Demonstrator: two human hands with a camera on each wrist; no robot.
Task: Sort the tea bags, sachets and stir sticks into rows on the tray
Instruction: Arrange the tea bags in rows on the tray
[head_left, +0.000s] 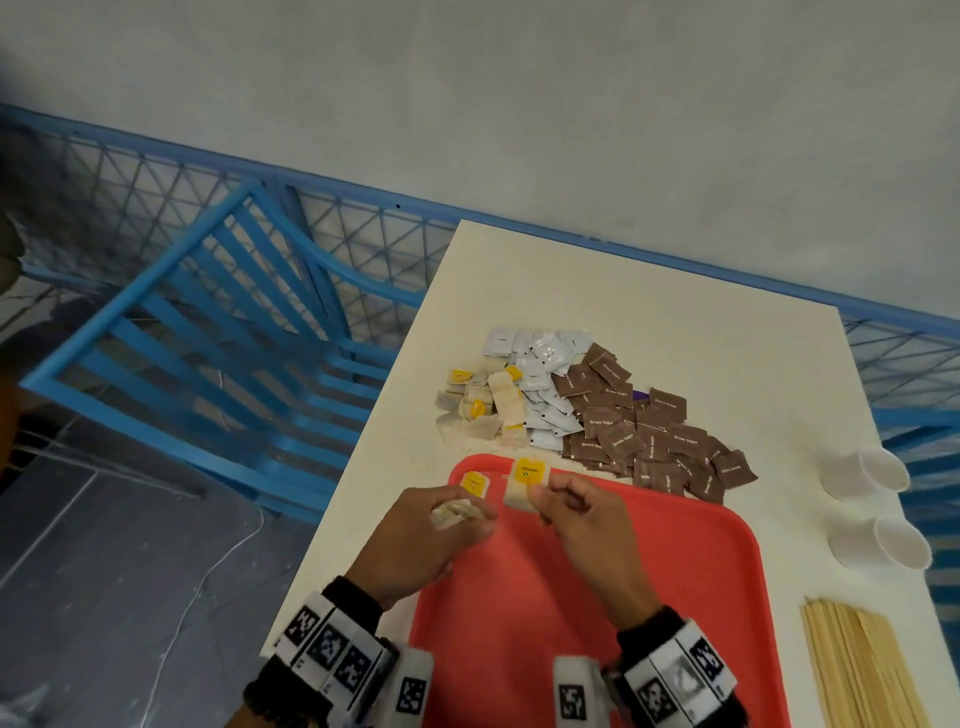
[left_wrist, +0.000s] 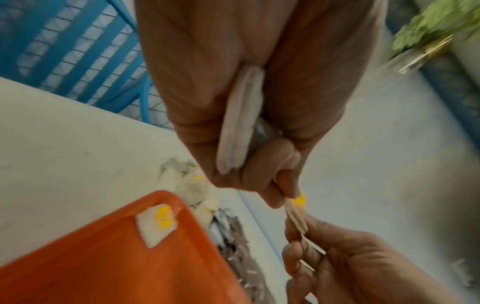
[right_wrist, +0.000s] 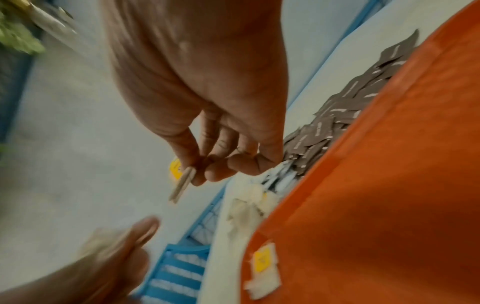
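— What have you got in your fingers?
— My right hand pinches a tea bag with a yellow tag, thumb against curled fingers, above the tray's far edge. My left hand is curled round a few more tea bags.
— Anything laid down yet?
— One tagged bag lies in the tray's eleven o'clock corner, just beside my left fingers.
— And the rest?
— At twelve o'clock beyond the tray sit the loose tea bags, white sachets and brown sachets. The stir sticks lie at four o'clock, two white cups at two o'clock.
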